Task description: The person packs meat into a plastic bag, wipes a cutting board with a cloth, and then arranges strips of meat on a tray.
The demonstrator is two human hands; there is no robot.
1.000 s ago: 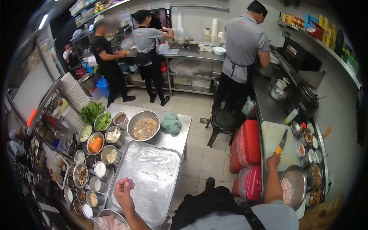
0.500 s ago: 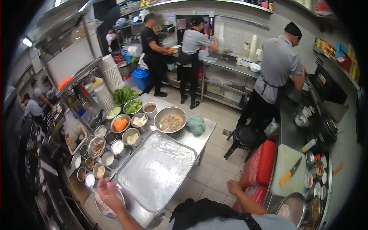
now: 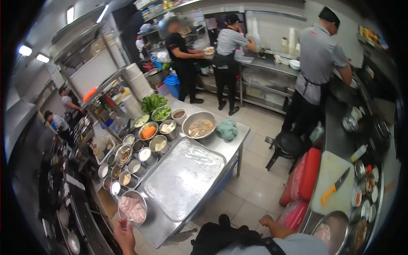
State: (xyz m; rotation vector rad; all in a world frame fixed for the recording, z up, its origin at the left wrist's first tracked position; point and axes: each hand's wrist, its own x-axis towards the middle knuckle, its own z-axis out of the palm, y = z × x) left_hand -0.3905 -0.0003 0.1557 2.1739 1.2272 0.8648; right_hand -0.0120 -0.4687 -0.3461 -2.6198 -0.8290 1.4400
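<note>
Both my hands hang loose and empty: left hand [image 3: 123, 232] near the meat bowl [image 3: 132, 208], right hand [image 3: 269, 221] beside the red tub [image 3: 294, 214].

Orange-handled knife [image 3: 335, 187] on white cutting board [image 3: 331, 178]; red containers [image 3: 304, 174]; teal cloth [image 3: 226, 129]; pale pink meat [image 3: 131, 209].

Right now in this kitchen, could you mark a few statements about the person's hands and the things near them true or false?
1. The right hand grips the knife. False: the knife lies alone on the cutting board.
2. The left hand is just below the bowl of raw meat. True.
3. The large tray is piled with vegetables. False: it holds none.
4. A green cloth lies on the steel table. True.
</note>
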